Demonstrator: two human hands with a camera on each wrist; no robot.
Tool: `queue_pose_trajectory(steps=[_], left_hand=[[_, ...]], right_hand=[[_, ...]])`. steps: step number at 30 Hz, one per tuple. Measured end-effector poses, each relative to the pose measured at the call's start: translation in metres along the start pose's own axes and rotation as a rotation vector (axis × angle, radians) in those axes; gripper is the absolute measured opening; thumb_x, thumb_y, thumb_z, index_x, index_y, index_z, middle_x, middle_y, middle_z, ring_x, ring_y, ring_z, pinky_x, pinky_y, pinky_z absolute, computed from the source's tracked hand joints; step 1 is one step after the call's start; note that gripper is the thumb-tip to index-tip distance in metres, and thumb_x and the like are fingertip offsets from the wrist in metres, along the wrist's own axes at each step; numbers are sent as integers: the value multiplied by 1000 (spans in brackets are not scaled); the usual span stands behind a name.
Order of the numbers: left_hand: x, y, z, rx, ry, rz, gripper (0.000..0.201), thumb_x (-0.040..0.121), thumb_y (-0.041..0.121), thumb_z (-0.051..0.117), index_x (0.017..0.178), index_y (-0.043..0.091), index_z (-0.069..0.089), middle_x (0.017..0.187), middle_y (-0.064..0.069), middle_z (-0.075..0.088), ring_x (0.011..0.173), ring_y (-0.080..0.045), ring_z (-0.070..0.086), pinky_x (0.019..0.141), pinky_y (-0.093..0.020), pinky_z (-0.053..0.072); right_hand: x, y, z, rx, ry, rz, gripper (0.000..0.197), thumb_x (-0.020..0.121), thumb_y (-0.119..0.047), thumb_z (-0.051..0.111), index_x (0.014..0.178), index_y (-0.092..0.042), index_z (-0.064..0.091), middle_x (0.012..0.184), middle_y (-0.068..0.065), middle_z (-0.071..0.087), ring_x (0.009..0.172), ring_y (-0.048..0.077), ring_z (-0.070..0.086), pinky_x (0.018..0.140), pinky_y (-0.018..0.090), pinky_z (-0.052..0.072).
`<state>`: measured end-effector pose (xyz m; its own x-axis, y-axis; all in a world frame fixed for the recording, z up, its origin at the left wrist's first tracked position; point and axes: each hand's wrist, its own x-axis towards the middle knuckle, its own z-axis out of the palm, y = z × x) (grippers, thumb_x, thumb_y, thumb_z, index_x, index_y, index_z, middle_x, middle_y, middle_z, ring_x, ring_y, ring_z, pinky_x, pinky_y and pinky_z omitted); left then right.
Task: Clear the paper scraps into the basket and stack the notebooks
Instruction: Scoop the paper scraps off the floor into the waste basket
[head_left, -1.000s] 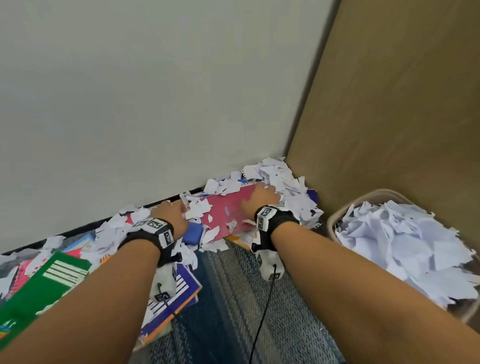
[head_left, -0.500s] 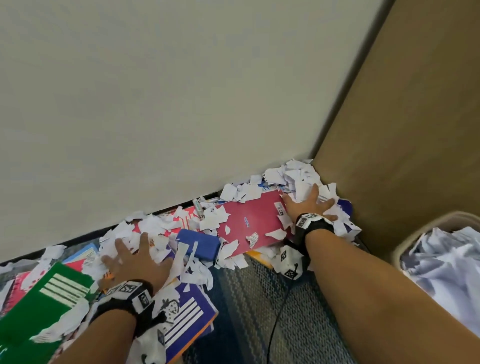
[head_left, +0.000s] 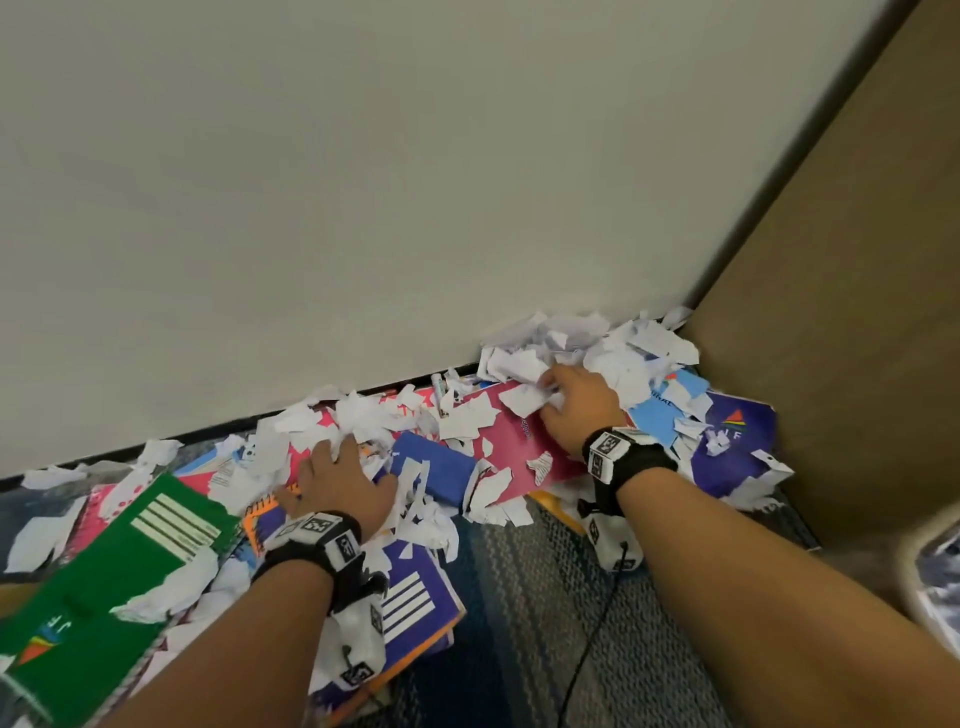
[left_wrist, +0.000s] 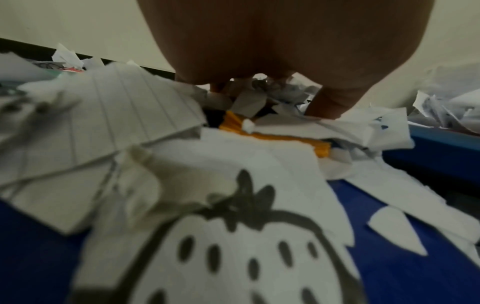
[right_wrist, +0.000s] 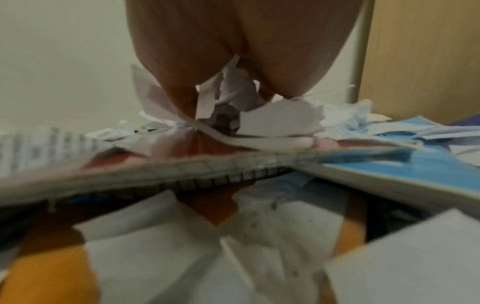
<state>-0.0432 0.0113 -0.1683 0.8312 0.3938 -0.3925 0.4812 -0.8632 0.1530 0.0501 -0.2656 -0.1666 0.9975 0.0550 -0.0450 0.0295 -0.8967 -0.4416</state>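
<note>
there, right hand (head_left: 574, 410) grips paper scraps (head_left: 524, 397).

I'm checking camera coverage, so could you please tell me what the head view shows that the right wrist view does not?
Only the head view shows the left hand on scraps, the green notebook and the basket rim. Only the right wrist view shows the pink notebook's spiral binding edge-on. Both show the right hand gripping white torn paper scraps over the pink notebook.

Head view looks down from above; 2 wrist views skim (very close) the same paper scraps (head_left: 470, 421).
</note>
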Motion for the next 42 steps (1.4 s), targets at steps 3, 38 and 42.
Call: queue_pose_trajectory(steps=[3, 38, 42], left_hand=[[2, 1, 0, -12, 11, -13, 78, 86, 61, 45, 151, 29, 14, 160, -2, 9, 146, -28, 9, 115, -59, 8], [55, 25, -9, -137, 68, 110, 68, 83, 68, 47, 143, 49, 21, 143, -12, 33, 131, -37, 29, 103, -51, 34], [56, 38, -8, -167, 124, 106, 65, 77, 67, 50, 134, 43, 30, 135, -15, 40, 125, -39, 35, 96, -49, 40]], right_hand=[[-1, -6, -10, 33, 31, -4, 31, 64, -40, 63, 94, -34, 58, 118, -5, 55, 106, 24, 52, 90, 39, 42], [7, -70, 60, -247, -10, -287, 48, 82, -39, 67, 125, -26, 50, 135, 10, 46, 108, 35, 49, 85, 42, 47], [-3, -77, 68, -165, -35, -305, 46, 80, -33, 70, 123, -24, 54, 133, 11, 47, 104, 35, 51, 83, 39, 47]])
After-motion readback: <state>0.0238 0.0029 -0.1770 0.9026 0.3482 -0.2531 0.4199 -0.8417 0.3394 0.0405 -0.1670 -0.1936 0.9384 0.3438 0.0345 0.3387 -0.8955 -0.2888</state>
